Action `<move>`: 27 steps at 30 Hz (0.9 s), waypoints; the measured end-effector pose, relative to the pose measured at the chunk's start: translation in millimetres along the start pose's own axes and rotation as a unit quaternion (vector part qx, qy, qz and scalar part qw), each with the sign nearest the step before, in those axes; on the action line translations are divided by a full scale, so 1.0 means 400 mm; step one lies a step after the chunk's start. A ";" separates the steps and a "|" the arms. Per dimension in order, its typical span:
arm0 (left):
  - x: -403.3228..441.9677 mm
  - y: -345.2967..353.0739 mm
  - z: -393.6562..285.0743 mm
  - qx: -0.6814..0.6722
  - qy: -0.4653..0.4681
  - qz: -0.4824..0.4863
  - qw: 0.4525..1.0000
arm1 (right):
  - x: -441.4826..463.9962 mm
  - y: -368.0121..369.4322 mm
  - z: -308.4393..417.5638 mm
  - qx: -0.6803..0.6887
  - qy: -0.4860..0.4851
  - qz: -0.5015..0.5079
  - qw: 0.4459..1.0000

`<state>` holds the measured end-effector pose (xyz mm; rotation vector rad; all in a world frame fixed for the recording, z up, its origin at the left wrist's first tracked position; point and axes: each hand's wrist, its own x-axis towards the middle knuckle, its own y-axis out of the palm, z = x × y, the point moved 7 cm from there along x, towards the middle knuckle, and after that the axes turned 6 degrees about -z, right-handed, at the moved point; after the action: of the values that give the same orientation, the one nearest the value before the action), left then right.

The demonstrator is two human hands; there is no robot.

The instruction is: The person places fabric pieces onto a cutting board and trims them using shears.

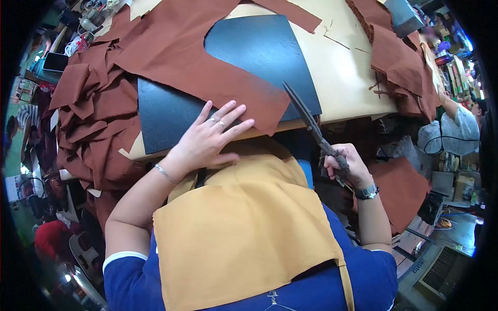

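A long piece of rust-brown fabric (207, 72) lies across a black board (254, 39) on the table. My left hand (207, 136) rests at the near edge of this fabric, fingers spread and stretched out. In my right hand (350, 165) is a pair of dark scissors (307, 116) with wrapped handles. Their blades point up and to the left, and the tips are beside the right end of the fabric. Whether the blades touch the cloth I cannot tell.
A heap of brown fabric pieces (96, 109) hangs over the table's left edge. More brown cloth (397, 67) is stacked at the right of the cream tabletop (342, 67). A phone (55, 62) lies at the far left. Another person's arm (447, 102) shows at the right.
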<state>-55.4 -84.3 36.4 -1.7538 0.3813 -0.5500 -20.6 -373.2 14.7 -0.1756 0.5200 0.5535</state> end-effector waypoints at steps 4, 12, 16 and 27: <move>0.053 0.014 0.002 -0.001 -0.055 -0.051 0.997 | -0.015 -0.025 -0.008 0.019 0.024 0.031 0.999; 0.083 0.021 0.023 -0.082 -0.068 -0.104 0.989 | -0.085 -0.115 0.005 0.043 0.073 0.074 0.994; 0.081 0.007 0.018 -0.090 -0.075 -0.122 0.986 | -0.070 -0.091 0.029 0.029 0.083 0.138 0.986; 0.074 0.019 0.002 -0.021 -0.061 -0.062 0.996 | 0.043 -0.050 0.048 0.013 0.056 0.164 0.985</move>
<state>-30.0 -101.2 33.7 -1.8502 0.2012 -0.5232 10.8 -376.5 22.6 -0.0969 0.6706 0.8617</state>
